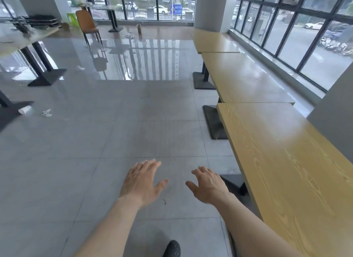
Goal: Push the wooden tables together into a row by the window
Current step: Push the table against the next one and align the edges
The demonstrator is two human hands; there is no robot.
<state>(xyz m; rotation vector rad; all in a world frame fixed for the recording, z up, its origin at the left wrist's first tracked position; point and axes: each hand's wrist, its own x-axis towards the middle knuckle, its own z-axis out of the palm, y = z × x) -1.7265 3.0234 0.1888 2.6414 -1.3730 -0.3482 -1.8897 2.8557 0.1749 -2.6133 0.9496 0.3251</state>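
Three wooden tables stand end to end along the right-hand window (298, 33): a near table (290, 170), a middle table (246, 78) and a far table (212, 40) against a white pillar. Their edges meet with narrow seams. My left hand (142, 182) hovers palm down over the grey floor, fingers spread, holding nothing. Level with it and a little to the right, my right hand (208, 184) is also spread and empty, just left of the near table's edge and above its black base (235, 182). Neither hand touches a table.
More tables on black pedestal bases (47, 77) stand at the left. An orange chair (87, 25) and a dark table are at the back by the far window. Scraps of litter (46, 113) lie on the tiled floor. My dark shoe (172, 249) shows at the bottom.
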